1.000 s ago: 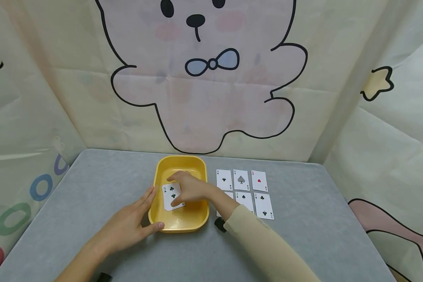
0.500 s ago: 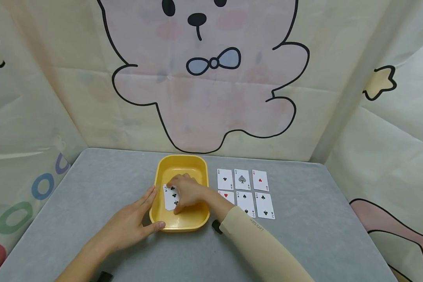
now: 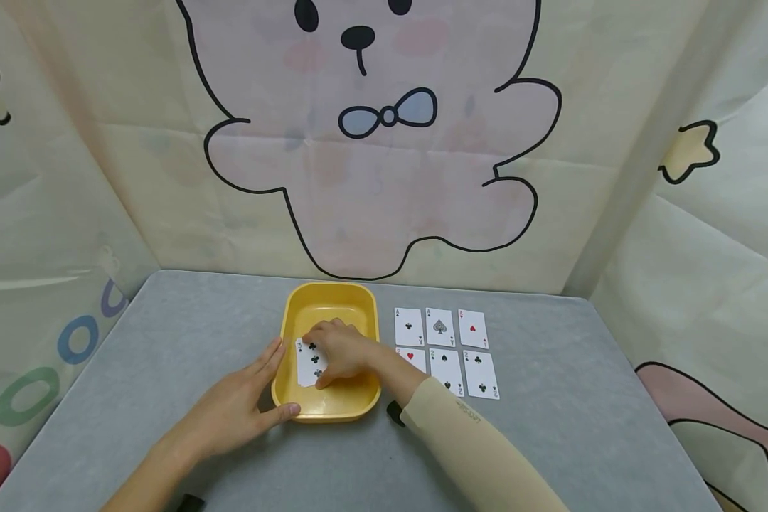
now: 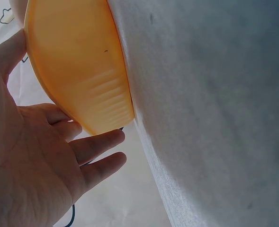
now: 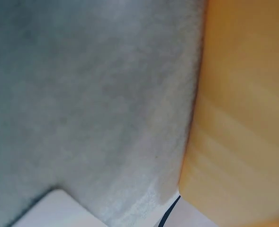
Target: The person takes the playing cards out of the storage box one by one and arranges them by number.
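A white playing card [image 3: 308, 363], a three of clubs, lies face up in the yellow plastic tray [image 3: 331, 411], with a second edge peeking out beneath it. My right hand [image 3: 344, 350] reaches into the tray and grips the card, fingers at its far edge and thumb at its near edge, hiding its right part. My left hand [image 3: 246, 398] rests against the tray's left side, thumb at the near corner. In the left wrist view its fingers [image 4: 101, 144] are spread and fairly straight along the tray wall. The right wrist view shows the tray wall but not the hand.
Right of the tray lie two rows of face-up cards, including an ace of spades [image 3: 439, 327], an ace of hearts [image 3: 473, 329] and a two of clubs [image 3: 481, 374]. My right forearm [image 3: 467, 434] passes close by them. A printed cloth wall [image 3: 384, 206] rises behind the grey table [image 3: 198, 313].
Over the past second my right fingers have drawn in and closed on the card's edges. The wrist has shifted, uncovering part of a heart card. My left hand keeps its place on the tray.
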The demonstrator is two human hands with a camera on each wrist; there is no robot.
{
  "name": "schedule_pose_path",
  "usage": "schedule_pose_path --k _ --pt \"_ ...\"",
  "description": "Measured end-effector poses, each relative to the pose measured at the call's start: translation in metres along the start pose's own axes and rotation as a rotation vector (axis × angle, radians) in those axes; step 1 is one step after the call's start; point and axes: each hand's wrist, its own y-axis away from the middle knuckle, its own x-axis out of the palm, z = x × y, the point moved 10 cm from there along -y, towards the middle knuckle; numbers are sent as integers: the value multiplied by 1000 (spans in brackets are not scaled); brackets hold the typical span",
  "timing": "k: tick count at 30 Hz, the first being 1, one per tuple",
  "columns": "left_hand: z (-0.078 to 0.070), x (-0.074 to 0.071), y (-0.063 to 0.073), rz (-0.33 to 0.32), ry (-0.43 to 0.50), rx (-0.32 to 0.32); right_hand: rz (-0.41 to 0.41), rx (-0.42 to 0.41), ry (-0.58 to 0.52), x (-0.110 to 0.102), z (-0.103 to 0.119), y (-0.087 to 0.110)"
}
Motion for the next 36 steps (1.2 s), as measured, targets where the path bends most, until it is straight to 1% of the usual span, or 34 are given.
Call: schedule_pose_path --k 10,15,19,25,30,36 --pt "0 1 0 9 3 -8 -2 -8 -3 1 -1 1" --pt "0 1 0 22 9 -15 -11 -21 11 2 0 1" --pt "0 1 0 33 12 -20 -26 -30 -1 -1 2 2" --pt "2 1 0 15 2 -12 -74 -53 -30 -6 4 2" --pt "0 0 0 2 -1 -7 -87 -52 -73 -9 3 3" --pt "-1 -1 2 -15 3 4 -99 -67 -85 -18 6 9"
